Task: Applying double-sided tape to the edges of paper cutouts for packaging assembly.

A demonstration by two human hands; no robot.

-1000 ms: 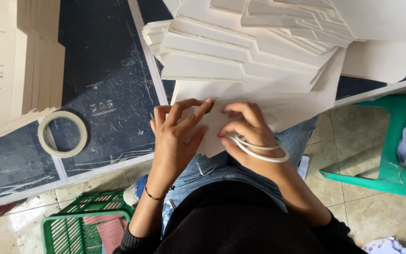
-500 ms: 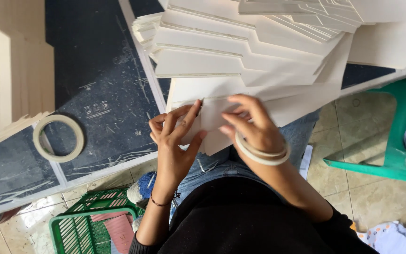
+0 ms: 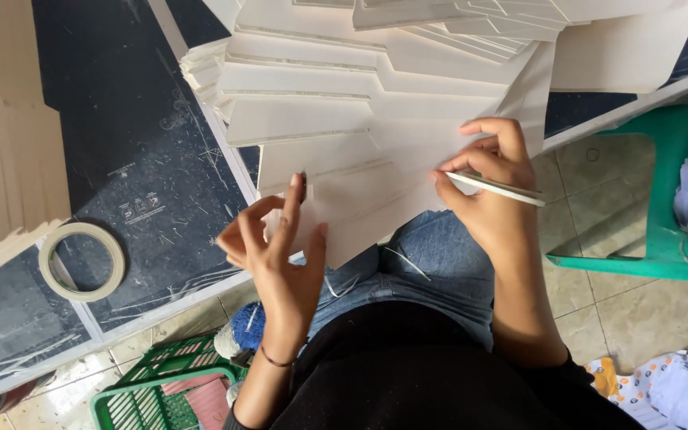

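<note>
A fanned pile of cream card sheets (image 3: 376,87) lies on the dark table, its lowest sheet (image 3: 360,207) overhanging the table edge above my lap. My left hand (image 3: 276,247) grips that sheet's left end, fingers spread on top and thumb along its lower edge. My right hand (image 3: 491,187) presses on the sheet's right side, fingertips on the card. A white tape ring (image 3: 497,188) is worn around the right hand like a bracelet.
A roll of cream tape (image 3: 81,261) lies on the dark scratched table (image 3: 121,143), with another stack of card (image 3: 5,159) at far left. On the tiled floor stand a green basket (image 3: 161,390) and a green plastic stool (image 3: 662,199).
Both hands have moved apart along the sheet: the left slid to its left end, the right to its right side. The view has shifted, bringing the card pile closer.
</note>
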